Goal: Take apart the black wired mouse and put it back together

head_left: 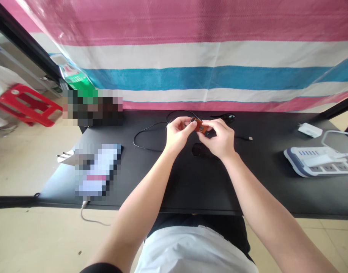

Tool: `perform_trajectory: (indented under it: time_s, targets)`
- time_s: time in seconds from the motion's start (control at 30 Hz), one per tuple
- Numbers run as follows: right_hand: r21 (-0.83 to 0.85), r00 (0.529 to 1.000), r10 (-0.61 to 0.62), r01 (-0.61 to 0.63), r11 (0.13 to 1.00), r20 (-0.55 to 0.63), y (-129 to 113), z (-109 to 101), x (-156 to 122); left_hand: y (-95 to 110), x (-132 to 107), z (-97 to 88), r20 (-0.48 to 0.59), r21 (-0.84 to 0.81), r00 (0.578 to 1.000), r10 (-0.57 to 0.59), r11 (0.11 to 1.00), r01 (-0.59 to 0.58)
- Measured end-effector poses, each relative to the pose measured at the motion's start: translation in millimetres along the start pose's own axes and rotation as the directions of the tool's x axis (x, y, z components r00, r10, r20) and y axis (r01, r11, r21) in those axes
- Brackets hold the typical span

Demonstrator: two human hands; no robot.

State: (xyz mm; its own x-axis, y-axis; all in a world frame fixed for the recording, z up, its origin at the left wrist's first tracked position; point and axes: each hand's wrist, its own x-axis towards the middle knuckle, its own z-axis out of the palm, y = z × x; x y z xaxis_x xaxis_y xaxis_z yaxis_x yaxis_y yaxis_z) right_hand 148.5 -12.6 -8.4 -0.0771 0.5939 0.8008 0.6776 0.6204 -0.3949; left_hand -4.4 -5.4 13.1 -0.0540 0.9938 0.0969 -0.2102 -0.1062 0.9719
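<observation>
Above the middle of the black table, both my hands hold a small orange-brown circuit board [201, 127] with small parts on it. My left hand [177, 133] pinches its left end between thumb and fingers. On the right end, the thumb and fingers of my right hand [221, 138] are closed. A thin black cable [134, 141] loops over the table to the left of my hands. Just below them lies a dark curved shell piece [199, 150], partly hidden by my right hand. Behind are small black parts [228, 117], and a USB plug [250, 138] rests to the right.
A white power strip [297, 151] and a white charger [310, 130] are on the right of the table [196, 189]. At left lies a phone [101, 170] with a cable. A green-labelled bottle [80, 82] stands behind blurred items. A striped sheet [191, 77] hangs along the back edge.
</observation>
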Motion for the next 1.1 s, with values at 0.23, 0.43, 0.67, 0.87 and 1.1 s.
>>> perform_trajectory:
  time_s: [0.23,0.43,0.67,0.87,1.1]
  targets:
    - [-0.057,1.000,-0.017,0.016,0.998,-0.020,3.1,1.0,-0.8,-1.8,2.2,-1.5,0.009,0.033,1.000,0.014,0.999,-0.014]
    - [-0.054,0.998,-0.042,0.040,0.998,-0.054,-1.3,-0.1,1.1,1.7,-0.1,-0.9,0.040,0.002,0.999,0.023,1.000,-0.023]
    - [-0.030,0.991,-0.099,0.097,0.995,-0.084,-1.2,0.7,0.8,-0.9,-0.3,-0.3,0.041,0.050,0.999,0.032,0.998,-0.034]
    - [-0.052,0.998,-0.043,0.041,0.998,-0.043,-0.3,-0.2,0.7,-0.7,-0.4,0.4,0.049,0.019,0.998,0.034,0.999,-0.035]
    - [-0.030,0.994,-0.055,0.052,0.998,-0.092,1.5,0.5,1.0,-3.7,2.2,-1.4,0.069,-0.017,0.995,0.072,0.997,-0.071]
